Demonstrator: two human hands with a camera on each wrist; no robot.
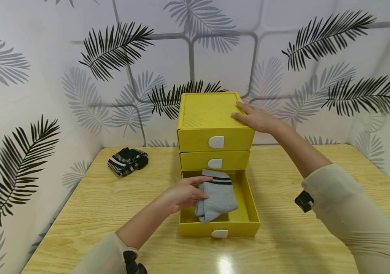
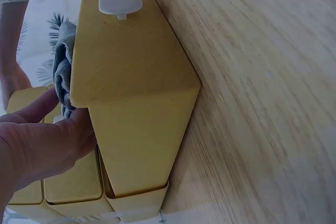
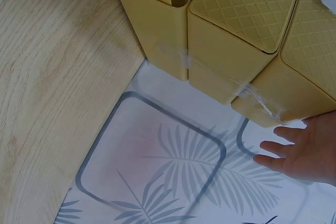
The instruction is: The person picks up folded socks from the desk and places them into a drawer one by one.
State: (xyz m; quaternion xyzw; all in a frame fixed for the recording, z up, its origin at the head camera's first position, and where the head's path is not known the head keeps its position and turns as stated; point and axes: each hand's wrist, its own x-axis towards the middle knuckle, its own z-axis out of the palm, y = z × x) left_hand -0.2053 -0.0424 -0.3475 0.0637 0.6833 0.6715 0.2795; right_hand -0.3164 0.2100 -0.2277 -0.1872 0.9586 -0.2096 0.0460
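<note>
In the head view my left hand (image 1: 184,193) holds the left edge of a folded grey sock (image 1: 218,201) with black stripes. The sock lies tilted within the pulled-out bottom drawer (image 1: 251,201) of a yellow drawer unit (image 1: 212,110). From the left wrist, the hand (image 2: 39,145) shows beside the drawer's side wall, its fingertips partly hidden behind the sock (image 2: 64,64). My right hand (image 1: 258,118) rests on the unit's top at the right edge, fingers spread. In the right wrist view several fingers of that hand (image 3: 310,153) stretch past the unit's side.
A black-and-white patterned folded textile (image 1: 127,161) lies on the wooden table (image 1: 304,182), left of the unit. The two upper drawers, with white pull tabs (image 1: 216,142), are closed. A leaf-patterned wall covering (image 1: 222,61) stands close behind the table.
</note>
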